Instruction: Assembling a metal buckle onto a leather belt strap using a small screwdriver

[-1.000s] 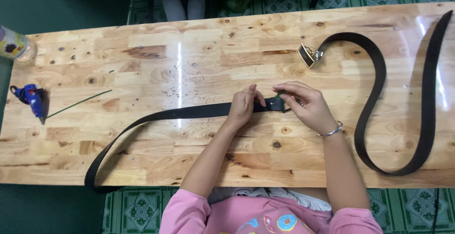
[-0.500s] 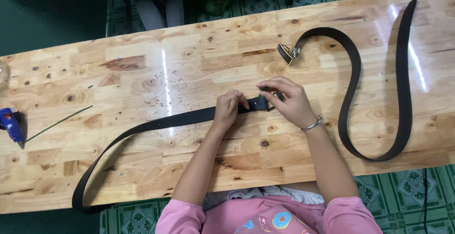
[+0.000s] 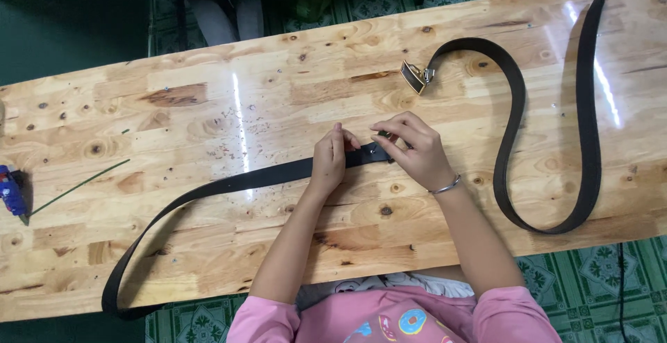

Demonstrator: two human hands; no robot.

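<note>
A long black belt strap (image 3: 229, 184) lies across the wooden table (image 3: 208, 107), its far end hanging off the front left edge. My left hand (image 3: 329, 162) presses flat on the strap near its right end. My right hand (image 3: 411, 150) pinches that end of the strap between fingers and thumb; a small dark piece shows there, too small to make out. A second black belt (image 3: 514, 141) with a metal buckle (image 3: 415, 76) curves in an S on the right of the table, apart from both hands.
A blue tool (image 3: 11, 191) lies at the table's left edge with a thin green wire (image 3: 80, 184) beside it. Small dark scraps (image 3: 233, 131) are scattered mid-table. Green patterned floor tiles (image 3: 597, 273) show below; a seated person's legs (image 3: 222, 2) are behind the table.
The view has shifted, so the table sits lower and further left. Both hands stay on the strap's end with only slight finger movement.
</note>
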